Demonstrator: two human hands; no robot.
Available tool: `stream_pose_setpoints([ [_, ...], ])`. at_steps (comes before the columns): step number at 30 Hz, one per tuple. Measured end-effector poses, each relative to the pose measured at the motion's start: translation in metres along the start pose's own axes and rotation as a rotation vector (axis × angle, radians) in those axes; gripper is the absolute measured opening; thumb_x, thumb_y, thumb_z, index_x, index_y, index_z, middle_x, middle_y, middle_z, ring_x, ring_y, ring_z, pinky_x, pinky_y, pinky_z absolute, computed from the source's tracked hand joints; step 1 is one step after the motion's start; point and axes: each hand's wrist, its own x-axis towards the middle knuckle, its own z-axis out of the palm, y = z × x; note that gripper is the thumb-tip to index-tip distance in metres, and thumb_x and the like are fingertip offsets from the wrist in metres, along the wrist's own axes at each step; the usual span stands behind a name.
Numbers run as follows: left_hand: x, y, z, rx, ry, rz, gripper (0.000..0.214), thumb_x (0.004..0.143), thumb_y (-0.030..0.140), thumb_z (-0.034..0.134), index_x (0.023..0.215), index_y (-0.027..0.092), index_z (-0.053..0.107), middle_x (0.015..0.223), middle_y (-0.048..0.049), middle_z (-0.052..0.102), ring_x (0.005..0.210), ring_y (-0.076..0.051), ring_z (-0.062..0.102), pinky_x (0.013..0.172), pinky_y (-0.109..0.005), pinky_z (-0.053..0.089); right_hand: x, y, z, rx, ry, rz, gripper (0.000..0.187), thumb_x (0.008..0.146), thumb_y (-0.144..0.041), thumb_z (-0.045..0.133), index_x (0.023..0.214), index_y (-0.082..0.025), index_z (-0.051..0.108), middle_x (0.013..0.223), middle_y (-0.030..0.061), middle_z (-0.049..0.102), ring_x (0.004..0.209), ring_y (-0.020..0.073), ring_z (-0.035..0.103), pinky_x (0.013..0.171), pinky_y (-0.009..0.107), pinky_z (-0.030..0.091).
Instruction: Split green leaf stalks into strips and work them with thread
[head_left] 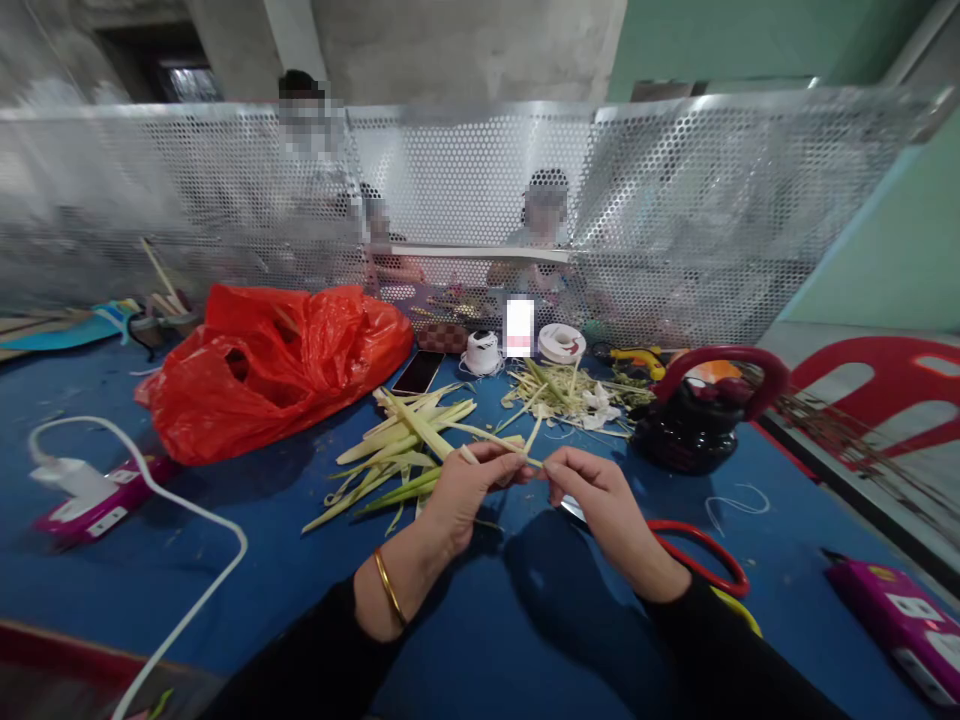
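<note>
My left hand [469, 492] and my right hand [600, 500] meet over the blue table [525, 620], both pinched on one thin pale-green leaf strip [525, 458] stretched between their fingertips. A gold bangle sits on my left wrist. Just beyond my left hand lies a pile of cut green and yellowish leaf strips [397, 450]. Under my right hand lie scissors with red handles [701, 555], partly hidden by the wrist.
A red plastic bag [277, 365] lies at the left. A phone [418, 372], thread spools [559, 343] and leaf scraps [562, 392] lie farther back. A dark basket with a red handle [697, 420] stands right. Power strips [90, 505] and a white cable lie left. People sit behind a perforated screen [675, 220].
</note>
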Motion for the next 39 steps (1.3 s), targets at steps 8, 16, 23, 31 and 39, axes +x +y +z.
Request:
stream_pose_setpoints([
  [8, 0.003, 0.0, -0.001, -0.286, 0.196, 0.051, 0.025, 0.061, 0.024, 0.08, 0.081, 0.014, 0.069, 0.069, -0.0043, 0.073, 0.067, -0.015, 0.068, 0.076, -0.027, 0.052, 0.002, 0.013, 0.008, 0.333, 0.171, 0.156, 0.039, 0.06, -0.035, 0.082, 0.091, -0.019, 0.065, 0.063, -0.0037, 0.059, 0.056, 0.0137, 0.054, 0.063, 0.028, 0.043],
  [16, -0.003, -0.007, 0.009, -0.191, 0.177, 0.129, 0.026, 0.061, 0.024, 0.079, 0.085, 0.015, 0.072, 0.077, -0.0065, 0.074, 0.077, -0.017, 0.069, 0.076, -0.026, 0.05, -0.004, 0.015, 0.027, 0.323, 0.087, 0.23, 0.03, 0.061, -0.043, 0.081, 0.073, -0.016, 0.072, 0.064, -0.0002, 0.062, 0.056, 0.0125, 0.052, 0.058, 0.026, 0.043],
  [23, -0.008, -0.018, 0.02, -0.141, 0.041, 0.04, 0.037, 0.063, 0.026, 0.074, 0.097, 0.013, 0.072, 0.077, -0.0067, 0.074, 0.047, -0.012, 0.054, 0.045, -0.024, 0.044, -0.009, 0.019, 0.033, 0.421, 0.038, 0.296, 0.035, 0.059, -0.044, 0.083, 0.056, -0.015, 0.064, 0.055, -0.0018, 0.055, 0.052, 0.0102, 0.045, 0.052, 0.023, 0.038],
  [31, -0.009, -0.01, 0.015, -0.191, 0.028, -0.027, 0.039, 0.061, 0.018, 0.07, 0.1, 0.012, 0.072, 0.079, -0.0097, 0.075, 0.075, -0.019, 0.067, 0.066, -0.025, 0.048, -0.011, 0.013, 0.032, 0.617, 0.003, 0.354, 0.026, 0.059, -0.035, 0.085, 0.069, -0.016, 0.071, 0.063, -0.0021, 0.058, 0.056, 0.0097, 0.049, 0.056, 0.022, 0.042],
  [39, -0.01, -0.014, 0.014, -0.113, -0.094, 0.057, 0.04, 0.065, 0.013, 0.062, 0.104, 0.015, 0.072, 0.092, -0.0089, 0.075, 0.093, -0.021, 0.066, 0.083, -0.027, 0.047, -0.009, 0.017, 0.032, 0.649, 0.066, 0.403, 0.032, 0.054, -0.037, 0.089, 0.068, -0.015, 0.072, 0.064, 0.0001, 0.063, 0.055, 0.0092, 0.054, 0.057, 0.022, 0.046],
])
